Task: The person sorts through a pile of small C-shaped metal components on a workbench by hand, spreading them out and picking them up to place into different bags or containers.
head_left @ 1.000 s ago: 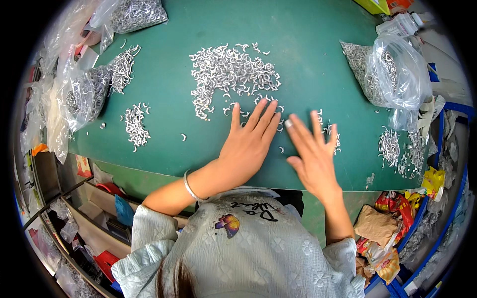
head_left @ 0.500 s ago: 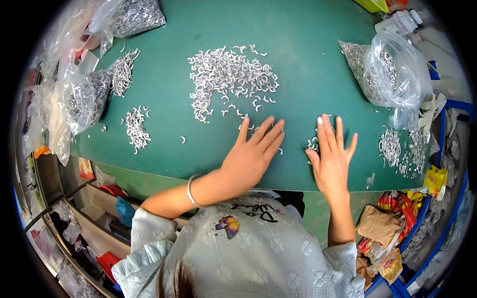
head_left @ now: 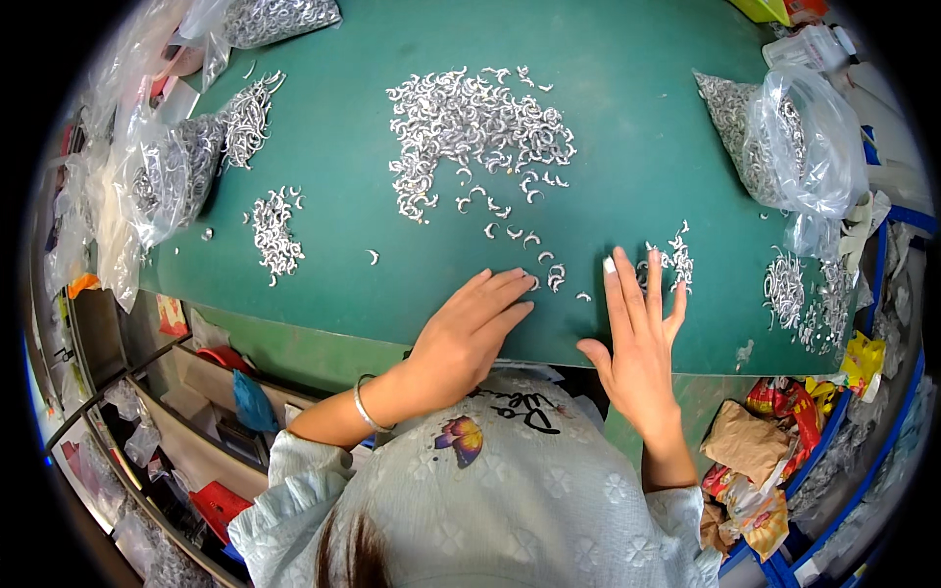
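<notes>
On the green table, a large pile of small silvery crescent-shaped pieces (head_left: 470,122) lies beyond my hands. My left hand (head_left: 469,333) is palm down with its fingers stretched out and held close together. Its fingertips are next to a few loose crescents (head_left: 557,278). To the right, my right hand (head_left: 637,338) lies flat with the fingers spread and the thumb out. A small cluster of crescents (head_left: 678,259) sits at its fingertips, some partly hidden behind the fingers. Neither hand grips anything.
Smaller crescent heaps lie at left (head_left: 274,235) and right (head_left: 784,289). Clear plastic bags of pieces stand at the left (head_left: 181,176) and right (head_left: 745,137), another bag (head_left: 279,20) at the far left. Below the table are an open drawer unit (head_left: 196,392) and crumpled packaging (head_left: 750,441).
Both hands have drawn back toward me and shifted left over the table. The cluster my right hand mostly covered now shows beside its fingers, and crescents near my left hand are uncovered.
</notes>
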A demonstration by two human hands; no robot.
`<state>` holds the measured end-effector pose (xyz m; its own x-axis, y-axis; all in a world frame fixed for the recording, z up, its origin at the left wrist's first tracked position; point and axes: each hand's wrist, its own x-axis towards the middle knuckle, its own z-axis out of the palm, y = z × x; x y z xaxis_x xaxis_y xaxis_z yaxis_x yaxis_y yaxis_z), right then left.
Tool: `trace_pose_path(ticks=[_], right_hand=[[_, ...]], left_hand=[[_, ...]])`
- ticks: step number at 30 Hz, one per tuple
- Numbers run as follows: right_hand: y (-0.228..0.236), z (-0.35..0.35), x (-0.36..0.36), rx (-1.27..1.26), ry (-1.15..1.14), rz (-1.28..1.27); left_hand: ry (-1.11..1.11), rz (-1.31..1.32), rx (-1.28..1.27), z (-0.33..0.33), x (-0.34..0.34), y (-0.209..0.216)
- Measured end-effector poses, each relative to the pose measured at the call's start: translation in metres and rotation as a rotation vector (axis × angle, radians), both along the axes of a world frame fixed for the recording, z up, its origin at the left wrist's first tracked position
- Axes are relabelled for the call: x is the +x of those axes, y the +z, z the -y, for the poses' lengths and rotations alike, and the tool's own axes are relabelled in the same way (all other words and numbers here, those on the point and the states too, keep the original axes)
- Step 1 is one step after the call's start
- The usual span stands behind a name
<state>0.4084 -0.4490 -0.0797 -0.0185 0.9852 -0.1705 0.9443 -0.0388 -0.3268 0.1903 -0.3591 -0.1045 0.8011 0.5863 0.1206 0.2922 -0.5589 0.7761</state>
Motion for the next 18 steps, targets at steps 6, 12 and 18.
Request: trace_pose_path(ticks=[6,12,18], right_hand=[[-0.009,0.002,-0.018,-0.085,0.081,-0.084],[-0.004,-0.001,-0.013,-0.016,0.080,-0.063],[0.000,0.015,-0.013,-0.058,0.077,-0.012]], left_hand=[[-0.029,-0.115,0.132,-0.004,0.008,0.003],[0.133,-0.007,0.121,-0.001,0.008,0.001],[0.266,-0.002,0.062,-0.001,0.015,0.002]])
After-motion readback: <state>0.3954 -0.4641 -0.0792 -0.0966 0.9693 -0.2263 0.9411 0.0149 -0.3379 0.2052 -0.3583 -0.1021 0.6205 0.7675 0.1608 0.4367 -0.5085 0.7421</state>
